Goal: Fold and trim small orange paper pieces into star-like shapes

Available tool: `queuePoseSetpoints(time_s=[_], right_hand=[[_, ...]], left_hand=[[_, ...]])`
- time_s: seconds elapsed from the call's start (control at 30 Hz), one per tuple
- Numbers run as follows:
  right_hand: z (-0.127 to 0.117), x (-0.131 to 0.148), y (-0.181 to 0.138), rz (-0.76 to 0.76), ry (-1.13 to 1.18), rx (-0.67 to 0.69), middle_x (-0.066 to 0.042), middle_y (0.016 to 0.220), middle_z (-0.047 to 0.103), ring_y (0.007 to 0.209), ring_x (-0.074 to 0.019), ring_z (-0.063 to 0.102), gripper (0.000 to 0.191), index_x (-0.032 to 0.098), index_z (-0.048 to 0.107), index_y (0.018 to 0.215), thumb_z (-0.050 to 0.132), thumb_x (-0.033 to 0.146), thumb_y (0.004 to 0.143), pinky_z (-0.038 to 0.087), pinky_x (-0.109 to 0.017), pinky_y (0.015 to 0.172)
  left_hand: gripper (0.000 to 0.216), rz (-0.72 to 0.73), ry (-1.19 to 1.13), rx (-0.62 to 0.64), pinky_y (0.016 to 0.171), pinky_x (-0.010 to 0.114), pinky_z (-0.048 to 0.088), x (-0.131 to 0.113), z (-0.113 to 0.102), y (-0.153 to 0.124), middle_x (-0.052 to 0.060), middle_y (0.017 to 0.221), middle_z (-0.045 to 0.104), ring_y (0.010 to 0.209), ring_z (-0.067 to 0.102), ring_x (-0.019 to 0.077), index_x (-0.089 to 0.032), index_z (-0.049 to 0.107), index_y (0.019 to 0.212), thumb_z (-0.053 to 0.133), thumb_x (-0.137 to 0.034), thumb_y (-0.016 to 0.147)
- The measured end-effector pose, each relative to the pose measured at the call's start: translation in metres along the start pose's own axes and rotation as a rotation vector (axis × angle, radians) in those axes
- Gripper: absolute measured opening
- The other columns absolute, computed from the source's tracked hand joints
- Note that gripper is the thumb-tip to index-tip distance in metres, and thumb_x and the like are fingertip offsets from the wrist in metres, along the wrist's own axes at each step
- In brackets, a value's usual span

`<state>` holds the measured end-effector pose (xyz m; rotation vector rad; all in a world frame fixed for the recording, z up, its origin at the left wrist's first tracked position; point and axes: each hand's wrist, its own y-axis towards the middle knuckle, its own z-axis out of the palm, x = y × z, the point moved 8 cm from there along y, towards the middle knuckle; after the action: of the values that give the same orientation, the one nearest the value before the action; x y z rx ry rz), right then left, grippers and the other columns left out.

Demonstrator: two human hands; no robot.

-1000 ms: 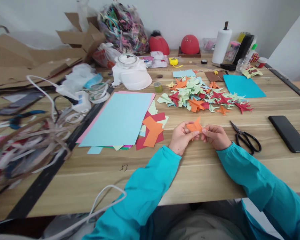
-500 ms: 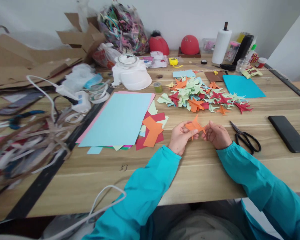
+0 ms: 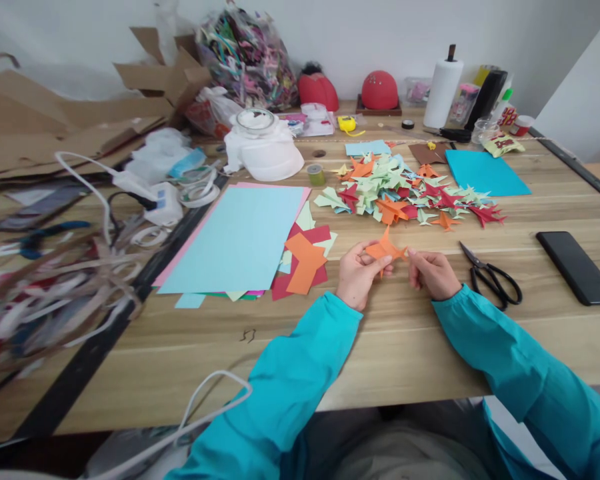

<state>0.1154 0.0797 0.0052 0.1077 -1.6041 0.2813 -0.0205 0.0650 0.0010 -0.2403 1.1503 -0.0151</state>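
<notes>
A small folded orange paper figure (image 3: 384, 248) with pointed tips is held just above the wooden table (image 3: 390, 347). My left hand (image 3: 359, 275) pinches its left side from below. My right hand (image 3: 433, 273) pinches its right tip. Both arms wear teal sleeves. Just beyond the hands lies a pile of folded paper figures (image 3: 405, 190) in green, red, orange and blue. Left of my left hand, orange and red paper squares (image 3: 305, 261) overlap beside a stack of large sheets topped by a light blue sheet (image 3: 243, 235).
Black scissors (image 3: 493, 277) lie right of my right hand, a black phone (image 3: 577, 267) farther right. A teal sheet (image 3: 485, 172), a paper towel roll (image 3: 443, 83), red round objects (image 3: 380, 89) and a white jar (image 3: 263, 143) stand at the back. Cardboard, cables and tape clutter the left.
The orange figure has been spread out and turned, with its tips now pointing up and right. My right hand has shifted to pinch the right tip. My left hand stays in place.
</notes>
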Motion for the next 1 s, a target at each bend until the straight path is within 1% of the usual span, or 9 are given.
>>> queuePoseSetpoints(time_s=[0.13, 0.2, 0.27, 0.33, 0.47, 0.63, 0.7, 0.83, 1.0], right_hand=[[-0.002, -0.005, 0.004, -0.006, 0.204, -0.021, -0.001, 0.049, 0.06, 0.04, -0.0082, 0.05, 0.038, 0.016, 0.058, 0.059, 0.063, 0.053, 0.067, 0.039, -0.02, 0.041], [0.0, -0.007, 0.005, -0.003, 0.243, 0.0, 0.0, 0.053, 0.062, 0.043, -0.0085, 0.052, 0.032, 0.016, 0.06, 0.067, 0.071, 0.046, 0.062, 0.041, -0.021, 0.045], [0.0, -0.008, 0.006, 0.001, 0.237, 0.01, 0.001, 0.052, 0.062, 0.043, -0.0081, 0.051, 0.03, 0.016, 0.06, 0.068, 0.074, 0.041, 0.059, 0.04, -0.02, 0.045], [-0.002, -0.008, 0.006, 0.01, 0.258, -0.008, 0.001, 0.049, 0.061, 0.041, -0.0076, 0.05, 0.029, 0.015, 0.059, 0.064, 0.075, 0.039, 0.059, 0.037, -0.02, 0.042], [-0.008, -0.006, 0.006, 0.06, 0.382, -0.062, 0.002, 0.044, 0.057, 0.037, -0.0071, 0.047, 0.027, 0.015, 0.056, 0.056, 0.076, 0.033, 0.055, 0.033, -0.019, 0.038], [-0.008, -0.004, 0.006, 0.108, 0.484, -0.049, 0.002, 0.042, 0.054, 0.036, -0.0077, 0.046, 0.022, 0.016, 0.055, 0.051, 0.074, 0.027, 0.054, 0.034, -0.02, 0.037], [-0.007, -0.005, 0.005, 0.142, 0.516, -0.041, 0.002, 0.041, 0.053, 0.036, -0.0078, 0.046, 0.02, 0.016, 0.056, 0.051, 0.073, 0.025, 0.054, 0.034, -0.02, 0.036], [-0.009, -0.008, 0.006, 0.173, 0.517, -0.04, 0.002, 0.041, 0.053, 0.035, -0.0075, 0.045, 0.018, 0.016, 0.055, 0.051, 0.071, 0.024, 0.055, 0.034, -0.02, 0.035], [-0.016, -0.006, 0.009, 0.087, 0.45, -0.078, 0.001, 0.042, 0.054, 0.036, -0.0087, 0.047, 0.02, 0.017, 0.055, 0.051, 0.072, 0.025, 0.055, 0.035, -0.021, 0.036]], left_hand=[[0.057, -0.001, 0.001, 0.011, 0.053, 0.025, 0.05, 0.002, 0.001, 0.0, -0.007, 0.049, 0.056, 0.048, 0.059, 0.0119, -0.011, 0.053, 0.099, 0.079, -0.022, 0.05], [0.056, 0.008, 0.028, 0.042, 0.053, 0.026, 0.05, 0.003, 0.004, -0.001, -0.008, 0.048, 0.054, 0.047, 0.059, 0.012, -0.011, 0.054, 0.099, 0.078, -0.022, 0.05], [0.056, 0.021, 0.069, 0.086, 0.054, 0.026, 0.05, 0.003, 0.008, -0.002, -0.006, 0.049, 0.056, 0.049, 0.06, 0.0129, -0.011, 0.054, 0.099, 0.078, -0.024, 0.051], [0.051, 0.031, 0.099, 0.105, 0.055, 0.026, 0.05, 0.002, 0.01, -0.003, -0.002, 0.056, 0.06, 0.054, 0.061, 0.0134, -0.011, 0.056, 0.099, 0.076, -0.028, 0.055], [0.034, 0.039, 0.024, 0.062, 0.056, 0.025, 0.05, -0.002, 0.003, 0.0, 0.005, 0.078, 0.065, 0.067, 0.062, 0.0142, -0.013, 0.058, 0.097, 0.064, -0.029, 0.067], [0.049, 0.084, -0.009, 0.106, 0.064, 0.028, 0.052, -0.005, 0.005, 0.002, 0.008, 0.098, 0.065, 0.08, 0.063, 0.0168, -0.017, 0.055, 0.105, 0.065, -0.012, 0.057], [0.044, 0.097, 0.025, 0.138, 0.065, 0.028, 0.053, -0.006, 0.008, 0.001, 0.008, 0.093, 0.066, 0.078, 0.063, 0.0164, -0.016, 0.058, 0.1, 0.067, -0.013, 0.057], [0.023, 0.126, 0.086, 0.143, 0.065, 0.029, 0.053, -0.007, 0.01, -0.003, 0.005, 0.075, 0.067, 0.068, 0.063, 0.015, -0.013, 0.066, 0.079, 0.071, -0.021, 0.058], [0.021, 0.107, 0.079, 0.1, 0.062, 0.028, 0.052, -0.008, 0.005, -0.001, 0.004, 0.069, 0.067, 0.061, 0.062, 0.014, -0.013, 0.067, 0.078, 0.069, -0.027, 0.062]])
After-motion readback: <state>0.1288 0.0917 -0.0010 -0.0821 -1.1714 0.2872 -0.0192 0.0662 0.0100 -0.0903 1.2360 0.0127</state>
